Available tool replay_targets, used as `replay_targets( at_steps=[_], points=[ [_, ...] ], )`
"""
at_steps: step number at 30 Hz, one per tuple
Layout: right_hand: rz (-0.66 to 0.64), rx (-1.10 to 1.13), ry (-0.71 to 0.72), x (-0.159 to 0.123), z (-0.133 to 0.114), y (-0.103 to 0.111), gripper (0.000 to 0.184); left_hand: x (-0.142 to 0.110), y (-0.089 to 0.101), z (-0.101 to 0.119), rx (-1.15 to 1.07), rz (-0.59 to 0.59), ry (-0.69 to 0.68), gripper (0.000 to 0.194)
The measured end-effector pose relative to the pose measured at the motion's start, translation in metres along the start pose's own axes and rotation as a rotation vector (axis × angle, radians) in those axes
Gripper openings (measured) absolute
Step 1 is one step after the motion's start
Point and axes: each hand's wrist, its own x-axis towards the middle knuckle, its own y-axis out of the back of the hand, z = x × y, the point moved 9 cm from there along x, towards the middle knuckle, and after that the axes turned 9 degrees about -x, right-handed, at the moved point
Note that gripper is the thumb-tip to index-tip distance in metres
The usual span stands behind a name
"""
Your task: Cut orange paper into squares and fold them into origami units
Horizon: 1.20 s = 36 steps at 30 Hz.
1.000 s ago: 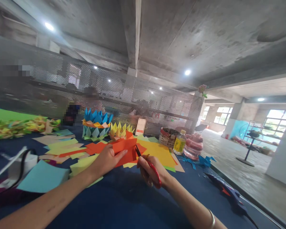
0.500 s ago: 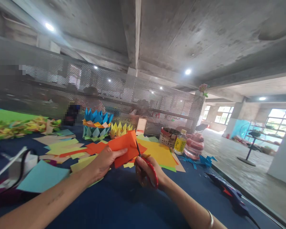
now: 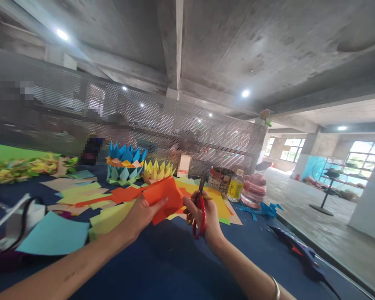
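Observation:
My left hand [image 3: 142, 214] pinches a folded orange sheet of paper [image 3: 164, 196], holding it a little above the dark blue table [image 3: 162, 266]. Beside it on the right, my right hand [image 3: 203, 216] grips red-handled scissors [image 3: 200, 206]. Their blades point up and away from the paper and do not touch it. Loose orange and yellow sheets [image 3: 212, 200] lie on the table just behind both hands.
Folded paper crowns in blue [image 3: 125, 160] and yellow [image 3: 158, 171] stand at the back. A woven basket [image 3: 219, 178], a yellow bottle [image 3: 236, 187] and a pink dispenser [image 3: 253, 191] sit right of them. A light blue sheet [image 3: 54, 237] and a blue glue gun [image 3: 300, 252] lie nearer.
The scissors, earlier with blades at the orange paper's edge, have swung upright and clear of it. My left hand has kept the paper raised off the table.

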Motion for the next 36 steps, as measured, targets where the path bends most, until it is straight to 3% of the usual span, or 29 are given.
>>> replay_targets(
  at_steps=[11,17,22,25,30,36],
  points=[
    [0.006,-0.004,0.011,-0.001,-0.004,0.0,0.032,-0.007,-0.013,-0.002,0.095,-0.059,-0.028,0.023],
    [-0.001,-0.051,0.059,-0.007,0.002,-0.006,0.032,-0.005,-0.013,-0.01,-0.223,-0.098,0.128,0.038],
    [-0.039,-0.026,0.078,-0.012,0.003,-0.015,0.035,-0.001,-0.008,-0.016,-0.323,-0.048,0.172,0.04],
    [-0.144,-0.079,0.051,-0.011,0.002,-0.019,0.038,0.005,-0.001,-0.008,-0.329,-0.015,0.137,0.04],
    [-0.465,-0.251,-0.028,-0.012,0.008,-0.029,0.056,0.018,0.019,0.002,-0.304,0.05,0.123,0.036],
    [-0.568,-0.299,-0.092,-0.018,0.008,-0.031,0.059,0.025,0.027,0.002,-0.282,0.04,0.107,0.043]
  ],
)
